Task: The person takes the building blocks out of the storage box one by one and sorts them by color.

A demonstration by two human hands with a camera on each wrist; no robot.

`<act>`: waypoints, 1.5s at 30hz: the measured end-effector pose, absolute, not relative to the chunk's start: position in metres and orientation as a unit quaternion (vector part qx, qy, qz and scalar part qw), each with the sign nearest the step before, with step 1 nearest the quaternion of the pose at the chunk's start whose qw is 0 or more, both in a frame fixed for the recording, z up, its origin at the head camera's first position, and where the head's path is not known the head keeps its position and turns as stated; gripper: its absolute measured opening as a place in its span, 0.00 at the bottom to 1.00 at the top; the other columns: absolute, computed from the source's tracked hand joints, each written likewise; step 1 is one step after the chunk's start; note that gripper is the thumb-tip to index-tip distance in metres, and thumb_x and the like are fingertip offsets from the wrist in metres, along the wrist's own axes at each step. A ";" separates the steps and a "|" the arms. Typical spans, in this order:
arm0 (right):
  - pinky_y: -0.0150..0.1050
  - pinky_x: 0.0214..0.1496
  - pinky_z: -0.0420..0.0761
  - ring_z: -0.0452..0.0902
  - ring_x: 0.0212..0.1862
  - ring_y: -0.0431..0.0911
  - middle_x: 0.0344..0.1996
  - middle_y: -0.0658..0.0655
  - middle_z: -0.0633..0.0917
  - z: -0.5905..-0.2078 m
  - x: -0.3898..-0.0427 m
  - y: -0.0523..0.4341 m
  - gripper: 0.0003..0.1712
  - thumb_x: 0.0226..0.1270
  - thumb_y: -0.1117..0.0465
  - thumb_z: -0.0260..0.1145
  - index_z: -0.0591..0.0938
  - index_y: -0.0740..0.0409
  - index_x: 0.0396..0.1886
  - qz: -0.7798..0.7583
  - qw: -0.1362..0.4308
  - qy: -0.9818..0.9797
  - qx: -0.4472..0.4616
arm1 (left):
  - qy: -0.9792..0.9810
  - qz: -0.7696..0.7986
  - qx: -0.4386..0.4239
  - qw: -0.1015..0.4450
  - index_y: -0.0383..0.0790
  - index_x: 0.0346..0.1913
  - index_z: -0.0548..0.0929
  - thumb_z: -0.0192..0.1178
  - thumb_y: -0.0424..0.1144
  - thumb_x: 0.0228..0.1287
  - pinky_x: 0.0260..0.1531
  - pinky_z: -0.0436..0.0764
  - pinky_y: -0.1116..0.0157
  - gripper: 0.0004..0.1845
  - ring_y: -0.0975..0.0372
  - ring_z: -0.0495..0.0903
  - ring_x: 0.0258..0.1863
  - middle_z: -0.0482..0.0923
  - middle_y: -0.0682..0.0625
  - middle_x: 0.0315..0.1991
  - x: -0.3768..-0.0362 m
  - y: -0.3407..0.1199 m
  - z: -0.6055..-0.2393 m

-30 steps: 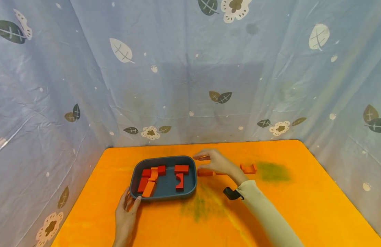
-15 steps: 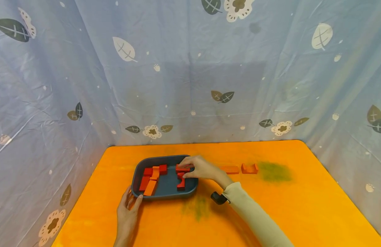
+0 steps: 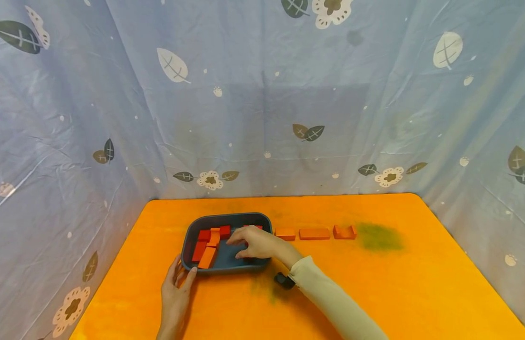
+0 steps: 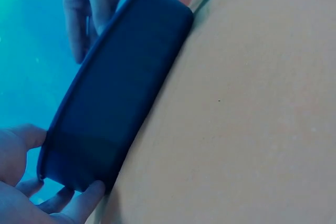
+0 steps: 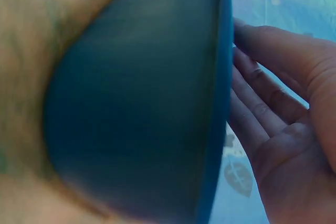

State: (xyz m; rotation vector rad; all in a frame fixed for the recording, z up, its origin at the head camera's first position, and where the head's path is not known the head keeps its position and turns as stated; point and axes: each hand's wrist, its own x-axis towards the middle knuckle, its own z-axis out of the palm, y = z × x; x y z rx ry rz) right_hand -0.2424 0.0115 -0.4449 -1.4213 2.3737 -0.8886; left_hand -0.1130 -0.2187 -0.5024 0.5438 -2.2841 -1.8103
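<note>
My left hand [image 3: 175,293] holds the near left corner of a dark blue-grey tray [image 3: 241,270], thumb and fingers on either side of it. In the left wrist view, fingertips press the outer wall of the tray [image 4: 115,82]. My right hand [image 3: 262,244] is over the right half of the tray, fingers apart and pointing left, with nothing seen between them. Left in the tray lie an orange block [image 3: 207,258], a red block [image 3: 199,251], an orange curved block [image 3: 214,236] and a red cube [image 3: 225,231]. My right hand mostly hides the red blocks there.
Right of the tray, an orange block [image 3: 285,234], a longer orange block [image 3: 314,234] and an orange block with a hollowed top [image 3: 345,232] stand in a row on the orange table [image 3: 373,293]. A patterned curtain [image 3: 253,118] surrounds the table's back and sides.
My right hand has moved left, from above the blocks beside the tray to over the tray's inside, and its fingers are now spread. My left hand has stayed at the corner.
</note>
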 end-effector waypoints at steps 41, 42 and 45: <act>0.28 0.63 0.71 0.74 0.59 0.41 0.54 0.47 0.82 -0.473 -0.235 -0.062 0.21 0.62 0.73 0.67 0.86 0.50 0.52 -0.137 0.019 0.860 -0.491 | -0.768 -0.608 0.174 0.105 0.42 0.78 0.54 0.59 0.43 0.71 0.44 0.72 0.85 0.38 0.42 0.65 0.67 0.58 0.35 0.73 -0.115 -0.215 -0.504; 0.28 0.62 0.72 0.74 0.58 0.41 0.53 0.46 0.82 -0.472 -0.236 -0.061 0.21 0.62 0.73 0.67 0.87 0.49 0.51 -0.133 0.020 0.865 -0.483 | -0.768 -0.607 0.172 0.110 0.41 0.77 0.55 0.60 0.42 0.71 0.43 0.72 0.85 0.38 0.42 0.65 0.67 0.59 0.35 0.72 -0.115 -0.215 -0.504; 0.28 0.59 0.74 0.77 0.53 0.40 0.50 0.45 0.83 -0.474 -0.237 -0.060 0.21 0.61 0.72 0.69 0.87 0.47 0.50 -0.123 0.030 0.877 -0.463 | -0.768 -0.605 0.172 0.118 0.40 0.77 0.56 0.60 0.41 0.70 0.42 0.71 0.87 0.37 0.42 0.66 0.66 0.60 0.35 0.72 -0.116 -0.216 -0.505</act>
